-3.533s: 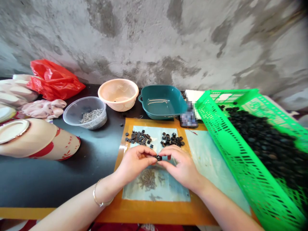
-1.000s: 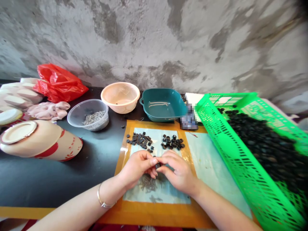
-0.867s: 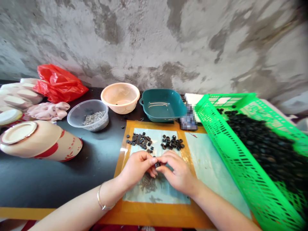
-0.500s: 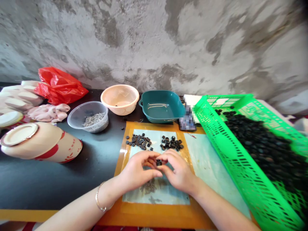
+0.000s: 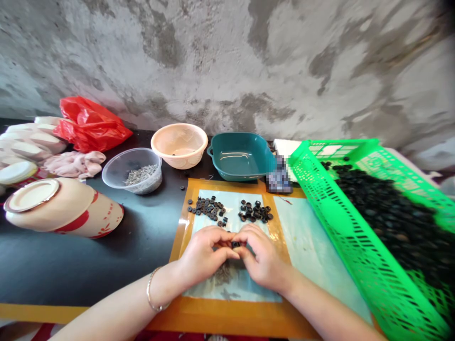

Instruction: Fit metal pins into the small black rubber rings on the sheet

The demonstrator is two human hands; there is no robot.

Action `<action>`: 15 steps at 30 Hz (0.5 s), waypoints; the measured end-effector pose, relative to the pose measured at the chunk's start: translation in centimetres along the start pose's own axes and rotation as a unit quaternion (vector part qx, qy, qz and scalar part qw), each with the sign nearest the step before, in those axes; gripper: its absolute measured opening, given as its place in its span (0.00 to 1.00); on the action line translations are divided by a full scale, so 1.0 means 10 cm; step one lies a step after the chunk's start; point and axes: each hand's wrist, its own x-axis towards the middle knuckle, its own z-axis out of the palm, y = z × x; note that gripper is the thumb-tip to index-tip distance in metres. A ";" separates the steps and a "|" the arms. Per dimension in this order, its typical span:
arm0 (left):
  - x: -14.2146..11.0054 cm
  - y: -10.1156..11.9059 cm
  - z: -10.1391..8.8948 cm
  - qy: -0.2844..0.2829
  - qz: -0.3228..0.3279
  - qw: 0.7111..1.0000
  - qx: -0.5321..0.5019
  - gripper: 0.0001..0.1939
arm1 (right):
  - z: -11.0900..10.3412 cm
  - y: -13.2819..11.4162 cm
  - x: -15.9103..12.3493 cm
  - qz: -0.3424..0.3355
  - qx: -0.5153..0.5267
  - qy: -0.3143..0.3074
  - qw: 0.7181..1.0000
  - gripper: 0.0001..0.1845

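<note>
A small black ring-like part [image 5: 235, 245] is pinched between the fingertips of both hands, above a pale blue sheet [image 5: 256, 289] on the table. My left hand [image 5: 206, 251] reaches it from the left, thumb and forefinger closed at its edge. From the other side my right hand [image 5: 261, 253] grips the same part with thumb and forefinger. Just beyond the hands lie a pile of small black discs with holes [image 5: 209, 208] and a pile of black ring-shaped caps [image 5: 255, 211]. Partly hidden below the left hand is a heap of small metal pins [image 5: 223, 274].
A green crate [image 5: 327, 227] full of black parts [image 5: 384, 213] stands at right. Along the back are a teal basin [image 5: 241, 158], a peach bowl [image 5: 179, 147] and a clear bowl [image 5: 131, 158] of metal pins. A cream-and-red canister [image 5: 67, 208] and red plastic bag [image 5: 90, 123] are at left.
Both hands have closed in, and the left fingertips now meet the black part that the right hand holds. The view has shifted slightly.
</note>
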 end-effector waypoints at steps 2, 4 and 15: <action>-0.01 0.01 0.00 0.012 0.013 1.000 -0.009 0.09 | 0.01 -0.01 -0.01 -0.005 0.005 0.012 1.000 0.06; -0.02 0.04 0.00 0.025 0.016 0.999 -0.031 0.10 | 0.02 -0.02 -0.01 -0.005 0.016 0.025 1.000 0.05; 0.01 0.05 0.00 -0.060 -0.063 0.942 -0.325 0.20 | -0.06 -0.05 0.05 -0.054 0.021 0.055 0.997 0.08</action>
